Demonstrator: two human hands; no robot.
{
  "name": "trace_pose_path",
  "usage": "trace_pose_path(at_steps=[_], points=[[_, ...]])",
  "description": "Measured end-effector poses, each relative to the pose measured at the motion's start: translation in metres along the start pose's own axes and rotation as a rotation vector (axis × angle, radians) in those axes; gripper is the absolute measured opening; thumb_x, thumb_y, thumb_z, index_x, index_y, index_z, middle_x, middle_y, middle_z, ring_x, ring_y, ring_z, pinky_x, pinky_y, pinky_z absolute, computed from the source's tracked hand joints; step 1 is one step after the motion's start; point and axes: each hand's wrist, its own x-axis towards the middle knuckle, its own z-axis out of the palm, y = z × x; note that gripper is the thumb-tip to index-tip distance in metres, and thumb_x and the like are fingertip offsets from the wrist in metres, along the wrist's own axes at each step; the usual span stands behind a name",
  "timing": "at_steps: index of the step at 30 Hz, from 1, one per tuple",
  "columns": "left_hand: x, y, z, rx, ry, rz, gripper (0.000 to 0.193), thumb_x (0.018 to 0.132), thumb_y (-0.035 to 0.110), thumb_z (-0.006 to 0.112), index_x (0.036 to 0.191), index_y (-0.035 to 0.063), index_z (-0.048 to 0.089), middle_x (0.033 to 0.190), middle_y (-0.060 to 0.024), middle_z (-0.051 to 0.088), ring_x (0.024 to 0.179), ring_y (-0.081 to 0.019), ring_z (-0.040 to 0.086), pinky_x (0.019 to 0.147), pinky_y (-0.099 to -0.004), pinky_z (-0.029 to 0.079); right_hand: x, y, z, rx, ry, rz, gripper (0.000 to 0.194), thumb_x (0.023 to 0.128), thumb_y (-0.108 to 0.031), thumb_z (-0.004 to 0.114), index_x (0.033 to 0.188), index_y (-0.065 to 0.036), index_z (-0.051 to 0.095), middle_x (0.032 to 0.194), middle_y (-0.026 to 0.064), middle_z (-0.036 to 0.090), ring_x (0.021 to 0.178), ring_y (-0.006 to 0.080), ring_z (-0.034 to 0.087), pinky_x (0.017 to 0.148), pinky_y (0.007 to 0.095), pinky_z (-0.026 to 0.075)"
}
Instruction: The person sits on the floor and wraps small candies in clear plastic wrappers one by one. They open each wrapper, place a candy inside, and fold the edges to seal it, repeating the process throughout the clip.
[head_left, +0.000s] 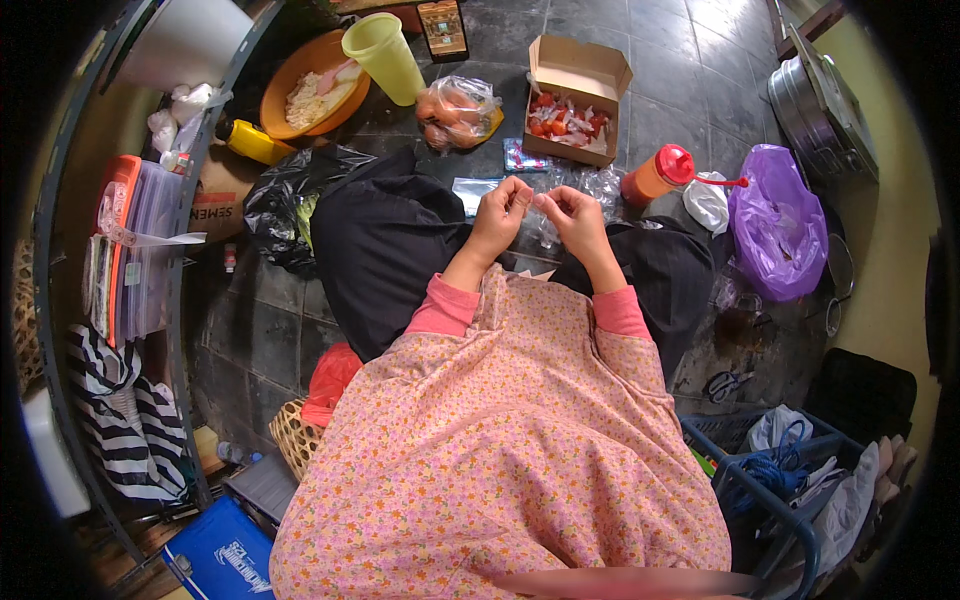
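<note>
My left hand (501, 214) and my right hand (576, 217) meet fingertip to fingertip above the floor between my knees. Both have thumb and forefinger pinched together; whatever lies between them is too small to make out. Crumpled clear plastic (592, 196) lies beneath and beside my right hand, and a white-and-clear plastic packet (474, 193) is by my left. Beyond them stands an open cardboard box (534, 127) holding small clear bags with red-orange contents (559, 124). A small patterned packet (525, 156) touches its near side. To the right, a squeeze bottle of orange sauce (656, 176) has a red lid.
An orange basin (356, 105) with white food, a green plastic pitcher (386, 60), a bag of round brown items (456, 112) and a phone (444, 30) stand ahead. A purple bag (776, 225) and scissors (727, 385) lie right; a shelf rack (176, 277) stands left.
</note>
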Motion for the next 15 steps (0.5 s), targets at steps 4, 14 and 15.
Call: trace_pose_path(at_steps=[4, 14, 15], points=[[-0.0005, -0.002, 0.0005, -0.023, -0.009, 0.004, 0.024, 0.098, 0.025, 0.05, 0.083, 0.0058, 0.052, 0.067, 0.0045, 0.048, 0.062, -0.0039, 0.043, 0.057, -0.0194, 0.037, -0.0004, -0.0004, 0.0055, -0.001, 0.032, -0.073, 0.016, 0.086, -0.014, 0.067, 0.084, 0.001, 0.067, 0.067, 0.0017, 0.064, 0.06, 0.0072, 0.052, 0.055, 0.0237, 0.043], [0.0002, -0.0058, 0.0026, -0.082, -0.004, 0.004, 0.021, 0.099, 0.022, 0.048, 0.085, 0.0054, 0.052, 0.071, 0.0037, 0.049, 0.067, -0.0035, 0.045, 0.061, -0.0184, 0.038, 0.0003, 0.002, 0.0007, -0.058, 0.016, 0.013, 0.017, 0.085, -0.014, 0.068, 0.087, 0.002, 0.066, 0.072, 0.0007, 0.064, 0.066, 0.0068, 0.056, 0.059, 0.0231, 0.045], [0.0002, -0.0063, 0.0025, -0.061, 0.001, -0.005, 0.021, 0.099, 0.022, 0.049, 0.085, 0.0053, 0.052, 0.071, 0.0037, 0.049, 0.067, -0.0035, 0.045, 0.061, -0.0184, 0.038, 0.0002, 0.0019, 0.0023, 0.016, 0.014, -0.02, 0.017, 0.084, -0.015, 0.069, 0.086, 0.002, 0.066, 0.071, 0.0007, 0.064, 0.065, 0.0066, 0.055, 0.058, 0.0232, 0.045]])
